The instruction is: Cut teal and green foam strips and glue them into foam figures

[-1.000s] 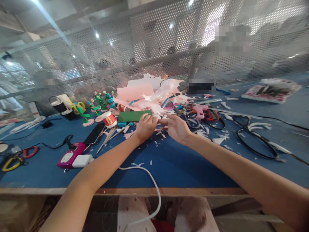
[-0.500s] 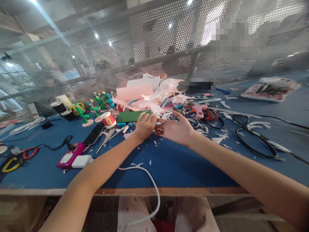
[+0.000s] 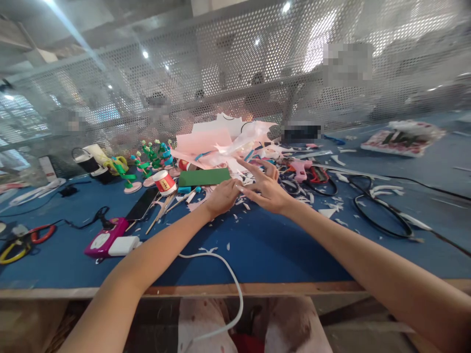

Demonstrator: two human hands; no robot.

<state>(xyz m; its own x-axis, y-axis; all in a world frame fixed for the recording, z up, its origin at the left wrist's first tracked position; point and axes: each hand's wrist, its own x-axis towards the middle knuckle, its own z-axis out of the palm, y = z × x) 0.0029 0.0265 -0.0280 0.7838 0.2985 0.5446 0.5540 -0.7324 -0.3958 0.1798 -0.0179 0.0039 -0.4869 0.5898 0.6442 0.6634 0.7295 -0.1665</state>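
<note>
My left hand (image 3: 222,197) is closed, its fingertips pinched together just in front of the green card strip (image 3: 204,177). What it pinches, if anything, is too small to make out. My right hand (image 3: 270,193) meets it from the right, a fingertip touching the left fingertips. The other right fingers stretch out and spread toward the pile of pale pink and white paper (image 3: 206,143). Left of the green strip lies a red and white paper cup (image 3: 164,183), tipped over, near several thin wooden sticks (image 3: 159,215).
Small flower models (image 3: 128,181) stand at the left back. A magenta power adapter (image 3: 106,238) with a white charger (image 3: 124,245) lies front left. A pink glue gun (image 3: 300,169), black cable (image 3: 382,220) and paper scraps lie right. Perforated metal screen (image 3: 221,83) rises behind.
My right hand has turned over from palm showing to its back showing, with fingers spread. My left hand has rolled slightly and pulled back off the green strip, fingers now pinched.
</note>
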